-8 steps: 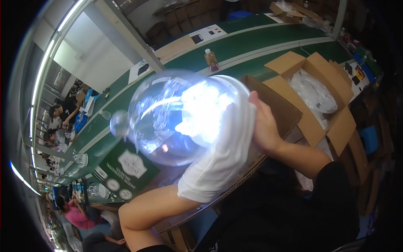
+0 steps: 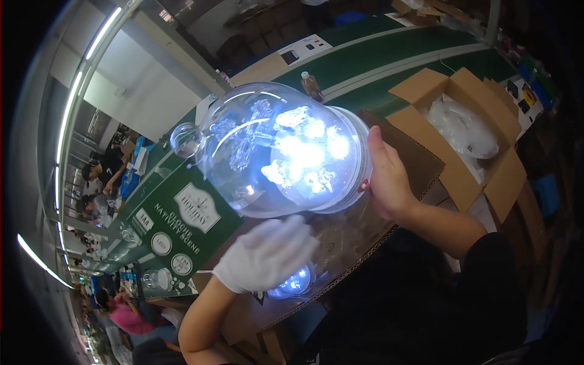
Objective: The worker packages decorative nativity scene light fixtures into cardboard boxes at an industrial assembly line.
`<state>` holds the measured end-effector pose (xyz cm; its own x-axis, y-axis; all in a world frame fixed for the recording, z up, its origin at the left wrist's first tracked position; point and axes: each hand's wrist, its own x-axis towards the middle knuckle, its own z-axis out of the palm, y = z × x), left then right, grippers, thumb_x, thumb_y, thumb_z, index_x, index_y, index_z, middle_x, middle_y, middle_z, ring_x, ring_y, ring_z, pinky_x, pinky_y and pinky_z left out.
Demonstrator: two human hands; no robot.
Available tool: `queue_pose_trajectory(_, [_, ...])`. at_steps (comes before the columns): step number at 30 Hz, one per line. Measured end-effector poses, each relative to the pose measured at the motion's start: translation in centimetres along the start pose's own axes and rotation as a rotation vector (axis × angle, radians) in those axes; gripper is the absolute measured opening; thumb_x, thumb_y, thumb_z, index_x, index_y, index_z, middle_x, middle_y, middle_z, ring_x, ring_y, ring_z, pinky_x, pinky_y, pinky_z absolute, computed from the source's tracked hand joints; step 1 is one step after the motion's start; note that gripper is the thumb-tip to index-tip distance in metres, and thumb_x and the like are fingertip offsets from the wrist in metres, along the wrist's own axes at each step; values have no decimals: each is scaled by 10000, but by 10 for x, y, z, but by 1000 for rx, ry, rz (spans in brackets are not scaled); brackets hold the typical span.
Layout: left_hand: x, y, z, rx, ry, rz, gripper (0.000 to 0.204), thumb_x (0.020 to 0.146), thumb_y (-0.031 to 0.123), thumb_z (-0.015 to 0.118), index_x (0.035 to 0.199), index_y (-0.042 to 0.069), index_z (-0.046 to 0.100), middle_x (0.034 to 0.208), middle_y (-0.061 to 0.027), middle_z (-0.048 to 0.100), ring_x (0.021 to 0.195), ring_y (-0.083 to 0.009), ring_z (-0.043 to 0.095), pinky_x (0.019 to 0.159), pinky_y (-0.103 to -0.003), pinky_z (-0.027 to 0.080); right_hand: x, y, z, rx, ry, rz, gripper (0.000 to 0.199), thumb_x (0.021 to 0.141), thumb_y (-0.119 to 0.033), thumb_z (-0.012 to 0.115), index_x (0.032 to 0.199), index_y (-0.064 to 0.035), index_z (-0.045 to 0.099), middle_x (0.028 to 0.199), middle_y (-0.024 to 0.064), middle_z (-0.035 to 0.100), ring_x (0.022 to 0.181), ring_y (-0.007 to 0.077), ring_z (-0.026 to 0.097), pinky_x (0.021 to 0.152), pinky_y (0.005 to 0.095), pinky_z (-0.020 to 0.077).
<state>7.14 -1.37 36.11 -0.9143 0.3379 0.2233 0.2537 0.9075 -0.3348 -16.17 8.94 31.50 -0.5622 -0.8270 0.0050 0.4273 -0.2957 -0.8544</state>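
Observation:
A clear glass cloche (image 2: 243, 182) with a round knob and small figures inside, lit bright bluish white, lies tilted on its side in the air over an opened carton. My bare right hand (image 2: 389, 176) grips its round base at the right, thumb up along the rim. My left hand (image 2: 267, 252), in a white glove, is just below the dome, fingers stretched out and somewhat blurred; whether it touches the glass I cannot tell. Beneath the glove a second glowing piece (image 2: 295, 283) shows in the carton, partly hidden.
The carton's green printed panel (image 2: 176, 222) faces left. At the right, an open brown box (image 2: 420, 131) holds a bagged clear item (image 2: 465, 131). A drink bottle (image 2: 311, 86) stands on the green conveyor bench (image 2: 365, 64). Other people sit along the line at far left.
My left hand has come off the cloche's base and moved down and left. The cloche has shifted slightly, its base uncovered, while my right hand keeps its grip.

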Motion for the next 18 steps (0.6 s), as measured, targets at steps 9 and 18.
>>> queue_pose_trajectory(9, [22, -29, -39, -1372, 1149, -861, 531, 1031, 415, 524, 1323, -24, 580, 1252, -206, 630, 1174, -304, 601, 940, -456, 522, -6, 11, 1, -155, -236, 2, 576, 1108, -442, 287, 1310, 22, 562, 1171, 113, 657, 1070, 138, 601, 986, 298, 458])
queue_pose_trajectory(18, [-3, -24, -44, -929, 753, -789, 850, 980, 714, 301, 1286, -26, 588, 1204, -197, 633, 1125, -294, 618, 987, -454, 494, -11, 8, 6, -162, -250, 73, 578, 1106, -444, 302, 1281, 31, 581, 1109, 105, 680, 1010, 134, 621, 943, 294, 482])
